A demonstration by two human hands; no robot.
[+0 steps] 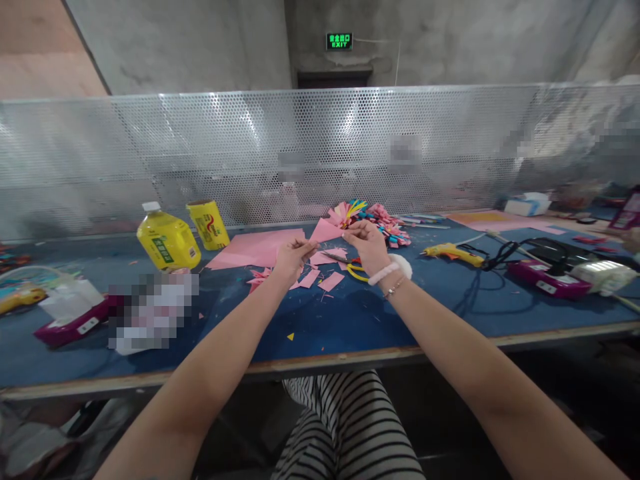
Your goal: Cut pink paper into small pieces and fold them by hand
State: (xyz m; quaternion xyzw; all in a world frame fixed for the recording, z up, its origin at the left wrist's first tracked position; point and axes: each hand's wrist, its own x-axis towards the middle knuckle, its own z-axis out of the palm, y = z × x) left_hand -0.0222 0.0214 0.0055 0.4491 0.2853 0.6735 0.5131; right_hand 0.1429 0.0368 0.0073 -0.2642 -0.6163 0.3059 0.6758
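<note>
Both my hands are raised over the middle of the blue table (350, 320). My left hand (291, 257) and my right hand (369, 243) pinch a small piece of pink paper (326, 231) between them, fingers closed on its edges. Under the hands lie pink paper scraps (320, 277) and yellow-handled scissors (354, 268). A larger pink sheet (257, 248) lies flat just left of the hands. Behind them sits a heap of pink and coloured paper flowers (373, 219).
Two yellow bottles (167, 240) stand at the left. A yellow glue gun (450, 252) with black cable lies at the right, beside a magenta box (545, 280). A perforated metal screen (320, 153) closes off the back. The table's front edge (330, 362) runs above my striped lap.
</note>
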